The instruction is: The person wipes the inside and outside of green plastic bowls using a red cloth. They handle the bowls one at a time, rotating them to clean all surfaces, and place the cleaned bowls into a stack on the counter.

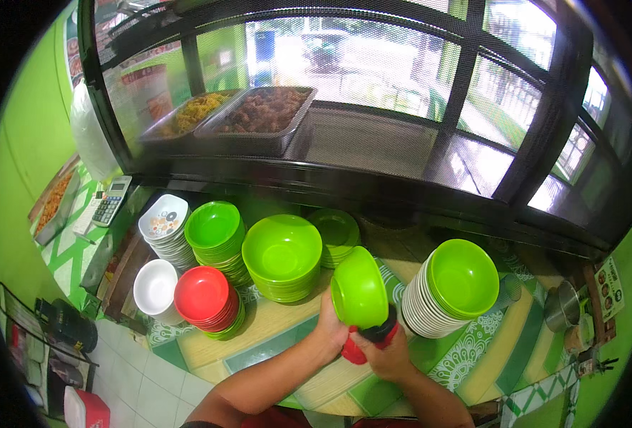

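Note:
My left hand (333, 319) grips a lime-green plastic bowl (359, 289) from its left side, tilted above the patterned tabletop. Bunched in my right hand (385, 350) is a red and black cloth (356, 348), pressed against the bowl's lower side. To the left of the bowl rises a stack of larger green bowls (282, 257), with green plates (336, 235) behind. On the right stands a tall leaning stack (449, 283) of white bowls topped by green ones. Red bowls (202, 294), white bowls (156, 286), darker green bowls (215, 230) and patterned white square bowls (164, 216) are stacked further left.
A screened display case (348, 171) runs along the back, with metal trays of food (257, 115) inside. At left lie a calculator (111, 202) and another food tray (56, 206). A metal container (562, 307) and a clear glass (508, 291) stand at right.

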The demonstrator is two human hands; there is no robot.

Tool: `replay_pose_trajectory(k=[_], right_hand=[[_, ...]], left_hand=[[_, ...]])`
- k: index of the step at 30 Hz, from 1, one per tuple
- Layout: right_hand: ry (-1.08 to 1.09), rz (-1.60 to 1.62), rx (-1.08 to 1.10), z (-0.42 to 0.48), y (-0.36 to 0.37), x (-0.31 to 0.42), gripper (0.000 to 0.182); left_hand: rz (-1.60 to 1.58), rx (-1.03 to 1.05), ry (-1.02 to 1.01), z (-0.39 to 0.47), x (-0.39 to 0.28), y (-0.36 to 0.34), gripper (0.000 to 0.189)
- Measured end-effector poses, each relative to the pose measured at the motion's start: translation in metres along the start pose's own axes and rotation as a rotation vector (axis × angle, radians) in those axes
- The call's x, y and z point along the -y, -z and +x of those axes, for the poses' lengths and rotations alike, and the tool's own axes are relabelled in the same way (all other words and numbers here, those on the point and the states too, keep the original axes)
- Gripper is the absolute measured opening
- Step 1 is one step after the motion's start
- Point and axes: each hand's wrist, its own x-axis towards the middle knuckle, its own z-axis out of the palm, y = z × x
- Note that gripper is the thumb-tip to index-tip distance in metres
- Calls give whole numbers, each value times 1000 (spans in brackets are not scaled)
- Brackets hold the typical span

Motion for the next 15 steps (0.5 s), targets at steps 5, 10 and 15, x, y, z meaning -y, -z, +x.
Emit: replay_pose_trajectory(k=[5,10,15], right_hand=[[230,-377,-3,4,4,1,43],[446,-623,14,20,10,26,47],[417,-804,71,22,6,24,47]], left_hand=[[-13,146,204,16,-8,12,43],[360,58,179,-5,-49,-38,65],[547,156,204,-8,-64,-41,71]])
